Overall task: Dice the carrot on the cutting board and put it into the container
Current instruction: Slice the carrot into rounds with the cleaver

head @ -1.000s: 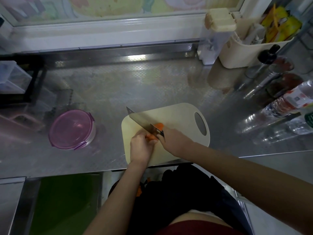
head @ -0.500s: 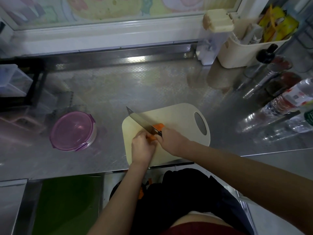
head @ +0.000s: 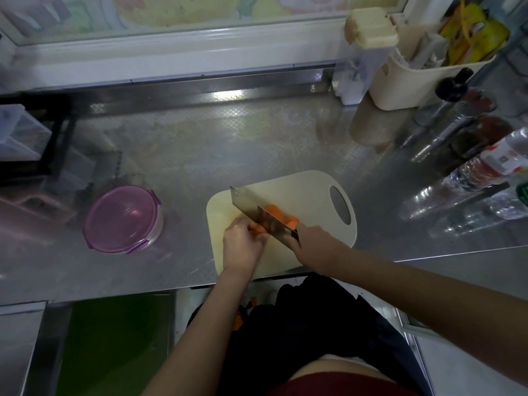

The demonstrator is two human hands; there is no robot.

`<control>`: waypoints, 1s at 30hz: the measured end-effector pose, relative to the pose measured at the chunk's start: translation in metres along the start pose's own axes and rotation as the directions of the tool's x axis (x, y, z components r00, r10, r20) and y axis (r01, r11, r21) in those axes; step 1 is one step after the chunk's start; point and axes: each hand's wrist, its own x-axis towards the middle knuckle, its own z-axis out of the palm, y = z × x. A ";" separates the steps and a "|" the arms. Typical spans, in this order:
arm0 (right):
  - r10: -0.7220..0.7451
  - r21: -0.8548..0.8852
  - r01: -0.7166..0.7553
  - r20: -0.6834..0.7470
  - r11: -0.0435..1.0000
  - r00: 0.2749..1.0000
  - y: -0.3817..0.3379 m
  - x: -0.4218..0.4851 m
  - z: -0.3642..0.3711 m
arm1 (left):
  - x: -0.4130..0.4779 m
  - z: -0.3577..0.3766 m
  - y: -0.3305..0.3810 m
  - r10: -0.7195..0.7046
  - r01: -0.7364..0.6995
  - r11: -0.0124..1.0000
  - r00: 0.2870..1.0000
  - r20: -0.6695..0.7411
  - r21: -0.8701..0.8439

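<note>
A cream cutting board (head: 308, 192) with an oval handle hole lies at the steel counter's near edge. On it lies an orange carrot (head: 260, 229), which my left hand (head: 243, 245) holds down with curled fingers. My right hand (head: 315, 245) grips the handle of a wide cleaver (head: 251, 208), whose blade stands across the carrot. Cut orange pieces (head: 281, 217) lie just right of the blade. A round container (head: 124, 220) with a closed purple lid sits on the counter to the left of the board.
A cream caddy (head: 423, 78) and a clear dispenser (head: 360, 58) stand at the back right. Bottles (head: 485, 167) line the right side. A black rack with clear boxes (head: 25, 138) stands at the left. Below the counter edge is a green bin (head: 114, 347).
The cleaver has tilted so its flat face shows more, and more cut carrot lies right of the blade. My left hand stays on the carrot.
</note>
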 end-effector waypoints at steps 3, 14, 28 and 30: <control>0.009 0.030 -0.009 0.003 1.000 1.000 0.002 0.001 0.002 | 0.001 0.002 -0.002 0.002 -0.002 1.000 1.000 0.002 0.000; 0.008 -0.006 -0.008 -0.003 1.000 1.000 -0.017 0.025 0.019 | -0.002 0.001 -0.001 0.039 -0.040 0.998 0.999 -0.031 -0.042; -0.021 0.197 0.017 0.021 0.980 1.000 -0.004 0.038 0.002 | -0.005 0.003 -0.005 0.039 -0.041 0.997 0.999 -0.038 -0.060; -0.032 0.192 0.030 0.011 0.981 0.999 -0.004 0.037 0.000 | -0.006 0.004 -0.005 0.044 -0.046 0.997 0.998 -0.033 -0.066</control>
